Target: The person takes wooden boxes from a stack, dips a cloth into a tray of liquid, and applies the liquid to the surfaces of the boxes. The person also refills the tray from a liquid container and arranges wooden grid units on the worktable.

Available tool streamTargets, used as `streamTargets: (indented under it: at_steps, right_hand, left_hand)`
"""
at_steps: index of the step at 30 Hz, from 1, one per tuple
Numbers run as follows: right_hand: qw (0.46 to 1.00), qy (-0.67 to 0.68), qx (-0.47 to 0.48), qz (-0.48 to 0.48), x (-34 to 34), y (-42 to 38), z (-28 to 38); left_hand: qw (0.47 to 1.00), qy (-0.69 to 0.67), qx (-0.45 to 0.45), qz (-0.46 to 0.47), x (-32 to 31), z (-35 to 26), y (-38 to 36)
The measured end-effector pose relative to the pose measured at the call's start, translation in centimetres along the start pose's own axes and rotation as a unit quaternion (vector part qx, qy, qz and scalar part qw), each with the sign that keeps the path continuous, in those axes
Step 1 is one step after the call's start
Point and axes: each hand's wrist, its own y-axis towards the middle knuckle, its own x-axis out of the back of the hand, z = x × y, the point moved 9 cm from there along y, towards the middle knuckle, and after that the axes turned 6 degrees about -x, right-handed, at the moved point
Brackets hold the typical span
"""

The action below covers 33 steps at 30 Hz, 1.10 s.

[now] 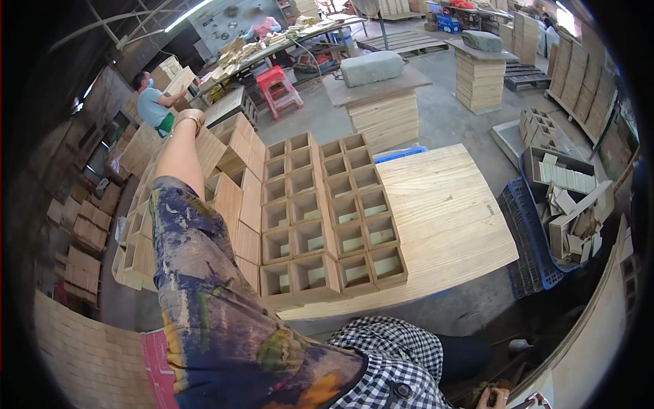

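Observation:
My left arm stretches forward over the stacked wooden boxes on the left. My left hand point(191, 117) is beyond a bracelet at the wrist, by the far end of those boxes; its fingers are hidden. Open-topped wooden boxes point(297, 228) stand in rows in front of me, with pale pieces at the bottom of several. More wooden boxes point(235, 198) lie on their sides beside them, under my arm. Low at the bottom right, my right hand point(493, 397) is partly cut off by the frame, its fingers curled around something I cannot make out.
The boxes stand on a pale wooden board point(449, 218). A blue crate point(545, 262) with wood scraps is on the right. Stacks of panels point(381, 116) under weights stand ahead, near a red stool point(278, 92). A co-worker point(155, 102) handles boards at the back left.

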Motion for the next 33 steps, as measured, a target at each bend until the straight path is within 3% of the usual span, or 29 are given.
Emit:
streamTargets:
  at_steps: [2, 4, 8, 11, 14, 17, 20, 23, 26, 29, 30, 33]
  right_hand:
    - [0.962, -0.122, -0.244, 0.001, 0.4, 1.8, 2.0]
    - [0.945, -0.061, -0.320, 0.000, 0.3, 0.0, 0.0]
    - [0.885, 0.061, -0.462, -0.003, 0.3, -5.1, -4.4]
    - [0.910, -0.128, -0.390, 0.059, 0.3, -0.9, -0.6]
    - [0.869, -0.018, -0.494, 0.018, 0.6, -4.1, -3.1]
    - [0.897, -0.080, -0.434, 0.038, 0.8, -2.5, -2.0]
    - [0.906, -0.118, -0.404, 0.053, 1.0, -1.8, -1.3]
    - [0.912, -0.109, -0.393, 0.050, 1.0, -1.5, -1.1]
    - [0.906, -0.092, -0.410, 0.053, 1.0, -1.5, -1.3]
    - [0.916, -0.078, -0.391, 0.030, 1.0, -1.0, -0.6]
    - [0.918, -0.065, -0.390, 0.032, 1.0, -1.1, -0.7]
    - [0.916, -0.009, -0.400, 0.023, 0.8, -2.3, -1.9]
  left_hand:
    - [0.998, -0.048, 0.044, -0.012, 0.9, -0.7, -3.8]
    - [0.996, -0.067, 0.052, -0.021, -1.0, 0.6, 0.6]
    - [0.997, -0.033, 0.061, 0.033, -2.6, 0.1, 1.5]
    - [0.991, -0.108, 0.079, 0.017, -8.7, 4.1, 10.3]
    - [0.982, -0.155, 0.089, 0.057, -7.2, 2.4, 6.1]
    - [0.946, -0.283, 0.101, 0.124, -5.7, 0.9, 0.7]
    - [0.870, -0.427, 0.113, 0.219, -5.5, 0.3, -4.6]
    - [0.827, -0.495, 0.059, 0.261, -4.6, 0.5, -9.8]
    - [0.820, -0.517, -0.073, 0.235, -3.6, 0.6, -13.1]
    - [0.836, -0.502, -0.069, 0.210, -4.3, 2.8, -12.4]
    - [0.869, -0.472, -0.044, 0.141, -3.0, 2.8, -13.5]
    - [0.902, -0.428, -0.054, 0.000, -1.0, 1.9, -13.9]
